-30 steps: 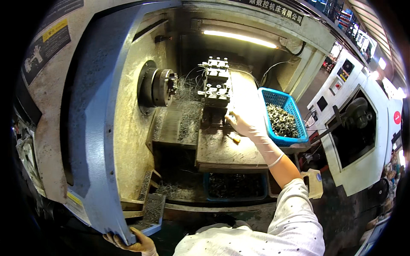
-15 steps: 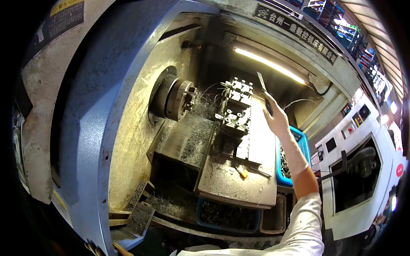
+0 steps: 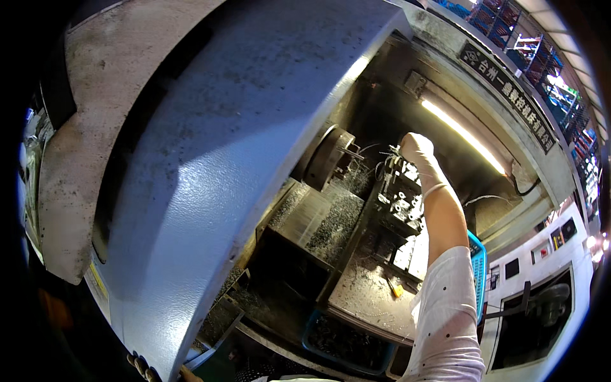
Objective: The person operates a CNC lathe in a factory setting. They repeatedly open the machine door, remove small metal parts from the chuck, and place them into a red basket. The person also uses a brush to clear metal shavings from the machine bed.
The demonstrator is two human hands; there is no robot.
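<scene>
At the lower left my left hand (image 3: 143, 367) grips the edge of a blue machine door (image 3: 210, 191); only fingertips and thumb show. My right arm reaches into the lathe. My right hand (image 3: 417, 148), in a pale glove, is closed at the far end of the tool block (image 3: 404, 207), which carries several bolts. Thin metal shavings (image 3: 389, 153) stick out beside its fingers. Whatever this hand holds is hidden. Left of the block, the round chuck (image 3: 328, 158) is partly covered by the door.
A small yellow-handled tool (image 3: 396, 290) lies on the flat metal cover (image 3: 363, 290). Metal chips (image 3: 337, 223) lie below the chuck. A blue basket (image 3: 477, 270) stands right of my arm, and a blue bin (image 3: 347, 344) sits below the cover. A lamp (image 3: 464, 137) glows inside.
My right hand has moved onto the far end of the tool block; the flat blade it held up is out of sight. The door now hides more of the opening, and the view has shifted.
</scene>
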